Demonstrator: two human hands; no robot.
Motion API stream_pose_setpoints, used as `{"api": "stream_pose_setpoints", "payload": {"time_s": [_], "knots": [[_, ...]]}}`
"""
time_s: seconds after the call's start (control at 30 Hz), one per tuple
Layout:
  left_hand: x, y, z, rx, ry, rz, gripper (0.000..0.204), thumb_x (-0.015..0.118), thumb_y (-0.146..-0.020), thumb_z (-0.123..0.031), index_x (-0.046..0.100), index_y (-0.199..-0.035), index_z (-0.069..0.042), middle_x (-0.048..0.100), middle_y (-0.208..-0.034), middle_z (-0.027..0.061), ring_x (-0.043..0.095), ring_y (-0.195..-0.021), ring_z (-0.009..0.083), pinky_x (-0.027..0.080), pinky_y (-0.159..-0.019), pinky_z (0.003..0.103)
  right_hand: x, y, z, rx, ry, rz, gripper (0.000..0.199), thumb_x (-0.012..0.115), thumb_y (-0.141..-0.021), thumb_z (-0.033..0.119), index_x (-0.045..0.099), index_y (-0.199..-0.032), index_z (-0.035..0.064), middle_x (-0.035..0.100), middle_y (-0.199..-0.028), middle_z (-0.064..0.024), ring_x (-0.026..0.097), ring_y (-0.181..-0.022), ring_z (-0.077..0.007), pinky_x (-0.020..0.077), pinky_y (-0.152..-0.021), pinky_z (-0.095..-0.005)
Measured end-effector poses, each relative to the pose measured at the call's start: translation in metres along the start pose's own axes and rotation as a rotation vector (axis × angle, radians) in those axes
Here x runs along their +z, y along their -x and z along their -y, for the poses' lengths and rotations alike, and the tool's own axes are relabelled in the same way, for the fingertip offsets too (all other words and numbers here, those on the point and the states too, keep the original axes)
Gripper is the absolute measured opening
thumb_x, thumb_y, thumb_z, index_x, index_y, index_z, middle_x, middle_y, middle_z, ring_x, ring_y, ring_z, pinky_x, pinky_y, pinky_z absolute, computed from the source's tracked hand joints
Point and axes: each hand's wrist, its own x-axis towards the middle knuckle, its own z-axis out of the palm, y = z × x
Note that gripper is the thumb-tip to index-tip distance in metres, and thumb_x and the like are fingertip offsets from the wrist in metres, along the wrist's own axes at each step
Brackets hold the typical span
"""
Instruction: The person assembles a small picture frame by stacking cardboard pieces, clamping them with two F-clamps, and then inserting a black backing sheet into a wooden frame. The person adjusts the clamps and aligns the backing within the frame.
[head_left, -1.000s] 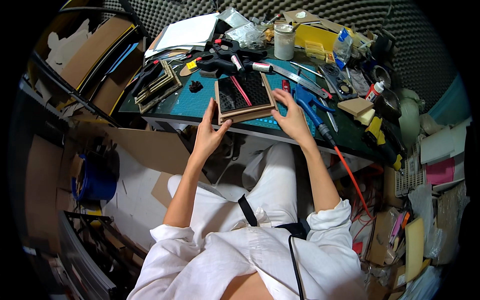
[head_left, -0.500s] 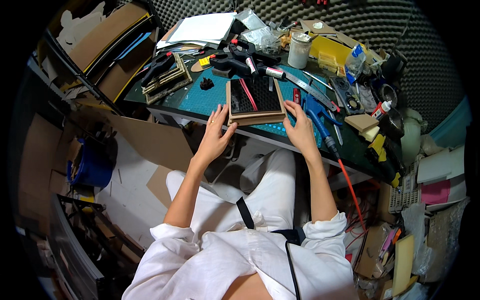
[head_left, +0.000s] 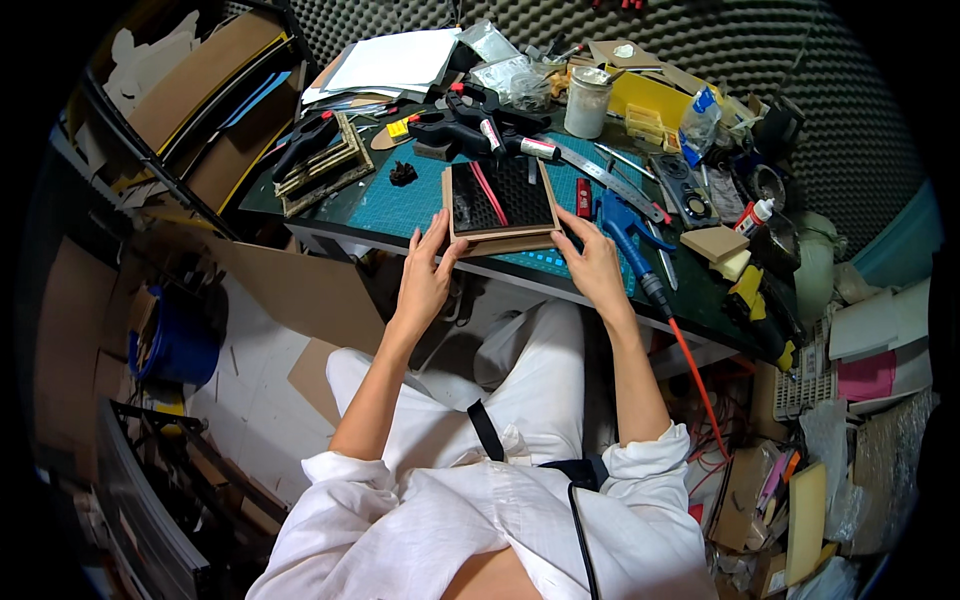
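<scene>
A glossy black panel (head_left: 510, 205) lies on top of a stack of brown boards (head_left: 505, 243) at the front edge of the workbench. Its shiny face mirrors a bumpy pattern, and narrow pinkish-red strips show across it. My left hand (head_left: 427, 268) grips the stack's left side, its thumb by the near left corner. On the opposite side, my right hand (head_left: 593, 262) has its fingers along the right edge and its thumb at the near right corner. How far the fingertips reach under the boards is hidden.
A teal cutting mat (head_left: 385, 205) covers part of the bench. Behind the stack are black spring clamps (head_left: 490, 115), a steel ruler (head_left: 610, 180) and a white-smeared jar (head_left: 587, 102). To the right lies a blue glue gun (head_left: 630, 240) with an orange cable (head_left: 695, 375).
Both hands have closed in on the sides of the board stack, the right fingers now against its edge. The whole view has shifted slightly.
</scene>
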Motion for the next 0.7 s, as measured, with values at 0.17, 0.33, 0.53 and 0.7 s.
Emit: {"api": "stream_pose_setpoints", "payload": {"time_s": [0.17, 0.33, 0.53, 0.7], "knots": [[-0.005, 0.001, -0.022, 0.005, 0.003, -0.012, 0.053, 0.054, -0.102, -0.033, 0.044, -0.147, -0.007, 0.048, -0.147, 0.0157, 0.041, -0.14, 0.0281, 0.018, -0.121, 0.044, 0.0, 0.001, 0.002, -0.057, 0.027, -0.034, 0.04, 0.066, -0.092, 0.019, 0.062, -0.131, 0.0072, 0.065, -0.124, -0.0194, 0.064, -0.114, -0.0343, 0.0493, -0.094, -0.0365], [0.0, -0.001, -0.01, 0.028, -0.013, -0.042, 0.053, 0.054, -0.102, -0.033, 0.043, -0.147, -0.008, 0.046, -0.149, 0.015, 0.041, -0.141, 0.0274, 0.017, -0.121, 0.045, 0.002, 0.001, 0.005, -0.088, 0.033, -0.034, 0.039, 0.065, -0.094, 0.02, 0.062, -0.131, 0.0072, 0.066, -0.124, -0.0189, 0.064, -0.114, -0.0328, 0.0485, -0.096, -0.0361], [0.002, 0.001, -0.014, 0.001, 0.043, -0.061, 0.05, 0.055, -0.101, -0.03, 0.049, -0.142, -0.003, 0.049, -0.146, 0.0187, 0.04, -0.141, 0.0316, 0.017, -0.12, 0.05, 0.003, 0.002, 0.006, -0.096, 0.037, -0.043, 0.04, 0.064, -0.095, 0.02, 0.061, -0.132, 0.007, 0.066, -0.125, -0.0191, 0.063, -0.116, -0.0329, 0.0479, -0.098, -0.0374], [0.003, 0.001, -0.013, -0.011, 0.052, -0.083, 0.049, 0.06, -0.099, -0.03, 0.051, -0.142, -0.006, 0.053, -0.144, 0.0142, 0.048, -0.136, 0.0247, 0.015, -0.122, 0.047, 0.002, 0.002, 0.011, -0.093, 0.076, -0.039, 0.041, 0.065, -0.092, 0.016, 0.062, -0.131, 0.0034, 0.064, -0.126, -0.021, 0.062, -0.118, -0.0344, 0.0481, -0.099, -0.0385]]}}
